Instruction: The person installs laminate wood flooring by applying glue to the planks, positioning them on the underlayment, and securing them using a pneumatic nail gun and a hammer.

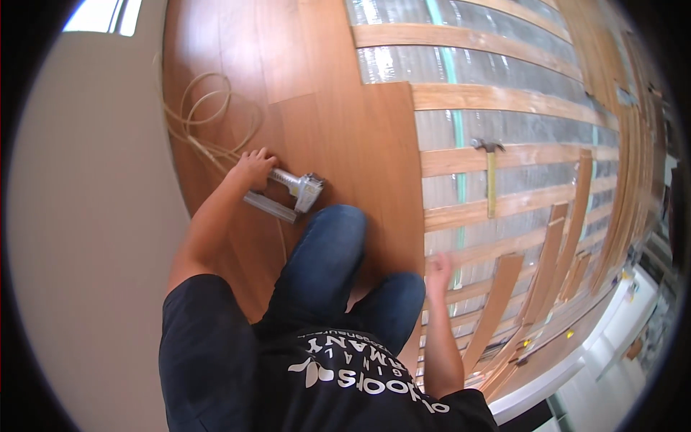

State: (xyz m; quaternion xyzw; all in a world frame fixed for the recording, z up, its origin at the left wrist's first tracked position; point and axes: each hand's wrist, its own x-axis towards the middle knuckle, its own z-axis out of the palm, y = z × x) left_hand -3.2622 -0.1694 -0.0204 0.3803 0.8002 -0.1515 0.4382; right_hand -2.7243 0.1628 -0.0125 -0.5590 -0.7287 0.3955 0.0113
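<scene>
Left of centre, our left grip [253,169] holds the nail gun [306,190] by its handle [283,177], likely for control; we cannot tell if our blurred right grip [438,275] is closed.

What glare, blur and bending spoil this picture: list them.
In the head view, the window is blown out white, and glare pales the far floorboards; also in the head view, bright glints streak the plastic sheeting; the head view smears the right hand, probably through motion; and its fisheye lens bows the wooden battens, with black corners.
</scene>
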